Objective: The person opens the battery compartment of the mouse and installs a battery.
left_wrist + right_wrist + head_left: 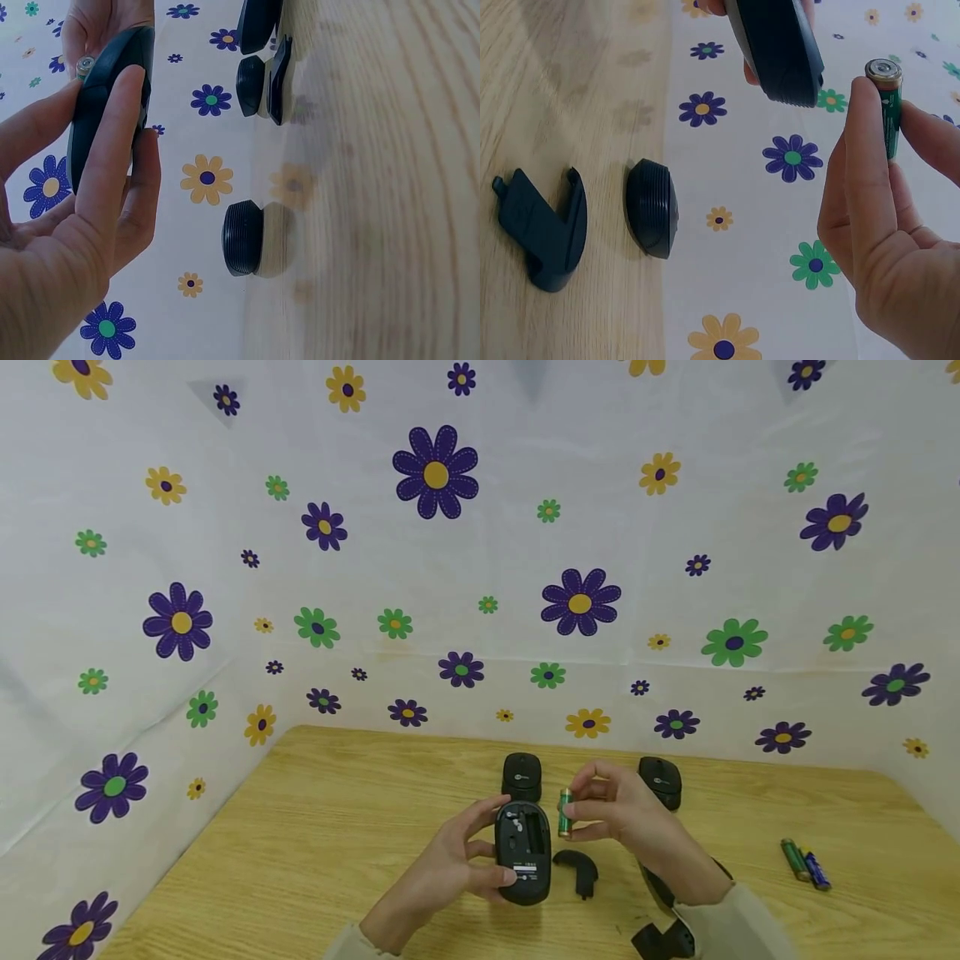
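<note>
My left hand grips a black computer mouse by its sides, underside turned up toward the head camera. Its battery slot lies uncovered, and a label shows below it. Just to the right, my right hand pinches a green AA battery upright between thumb and fingers, apart from the mouse. The right wrist view shows the flat metal end of this battery uppermost. On the table below lies a curved black battery cover, seen also as a bent black piece in that view.
Two more black mice, one behind the held mouse and one farther right, stand at the back. Under my right forearm lie a partly hidden black mouse and another black cover. A green battery and a blue one lie at the right.
</note>
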The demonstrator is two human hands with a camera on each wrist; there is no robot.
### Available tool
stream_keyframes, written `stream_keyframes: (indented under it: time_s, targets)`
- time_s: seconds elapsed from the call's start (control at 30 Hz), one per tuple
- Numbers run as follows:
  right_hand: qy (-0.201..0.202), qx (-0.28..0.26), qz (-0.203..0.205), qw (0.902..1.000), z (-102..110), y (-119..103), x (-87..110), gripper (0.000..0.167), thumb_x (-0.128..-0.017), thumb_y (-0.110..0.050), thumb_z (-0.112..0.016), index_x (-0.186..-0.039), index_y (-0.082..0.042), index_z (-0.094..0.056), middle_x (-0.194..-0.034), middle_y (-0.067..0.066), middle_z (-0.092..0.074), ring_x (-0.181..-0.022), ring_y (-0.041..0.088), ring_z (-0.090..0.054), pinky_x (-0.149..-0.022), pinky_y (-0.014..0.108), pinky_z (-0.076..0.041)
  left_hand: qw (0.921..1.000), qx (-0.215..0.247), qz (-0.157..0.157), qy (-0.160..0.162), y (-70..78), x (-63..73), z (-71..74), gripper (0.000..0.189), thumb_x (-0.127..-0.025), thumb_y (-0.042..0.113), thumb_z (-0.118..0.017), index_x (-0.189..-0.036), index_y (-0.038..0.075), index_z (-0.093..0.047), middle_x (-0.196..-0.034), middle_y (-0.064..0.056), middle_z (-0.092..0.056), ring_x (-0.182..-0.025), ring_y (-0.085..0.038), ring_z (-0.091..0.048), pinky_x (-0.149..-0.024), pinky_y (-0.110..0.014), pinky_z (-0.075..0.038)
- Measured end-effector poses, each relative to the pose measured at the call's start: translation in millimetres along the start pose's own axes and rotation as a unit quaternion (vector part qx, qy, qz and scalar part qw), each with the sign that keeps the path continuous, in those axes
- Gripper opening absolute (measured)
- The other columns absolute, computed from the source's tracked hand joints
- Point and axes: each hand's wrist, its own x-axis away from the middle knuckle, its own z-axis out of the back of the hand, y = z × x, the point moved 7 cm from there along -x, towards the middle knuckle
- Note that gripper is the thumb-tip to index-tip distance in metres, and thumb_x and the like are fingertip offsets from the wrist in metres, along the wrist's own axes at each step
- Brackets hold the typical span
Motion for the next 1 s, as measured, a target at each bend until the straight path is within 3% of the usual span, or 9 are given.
stream_keyframes:
  time_s: [0.4,0.63,1.0]
  targets:
    - [0.022,0.019,0.021,0.9994,-14.1,2.8,-4.6,0.023,-0.090,0.006,-0.069,-0.101,0.012,-0.050,-0.089,0.011,-0.061,-0.081,0.022,-0.068,-0.076,0.045,-0.063,1.0000,-0.001,0.006,-0.006,-0.5,2.1,0.8,0.084,-0.083,-0.013,-0.069,-0.157,0.005,-0.033,-0.153,-0.020,-0.037,-0.107,-0.028,-0.064,-0.074,-0.047,-0.063]
    - [0.029,0.014,0.026,0.9991,-20.3,2.7,-3.5,0.024,-0.089,0.005,-0.070,-0.099,0.015,-0.050,-0.088,0.010,-0.063,-0.080,0.023,-0.070,-0.075,0.045,-0.063,0.9999,0.006,0.004,-0.011,-1.5,3.6,0.9,0.086,-0.083,-0.014,-0.069,-0.157,0.005,-0.032,-0.154,-0.019,-0.037,-0.107,-0.027,-0.065,-0.073,-0.046,-0.063]
    - [0.025,0.075,0.041,0.9960,-27.6,2.4,-3.4,0.023,-0.087,0.006,-0.071,-0.099,0.017,-0.056,-0.085,0.009,-0.063,-0.075,0.017,-0.066,-0.070,0.036,-0.064,0.9999,0.000,0.011,-0.007,-5.9,2.7,1.8,0.085,-0.082,-0.013,-0.070,-0.157,0.005,-0.034,-0.154,-0.019,-0.037,-0.107,-0.028,-0.064,-0.071,-0.043,-0.064]
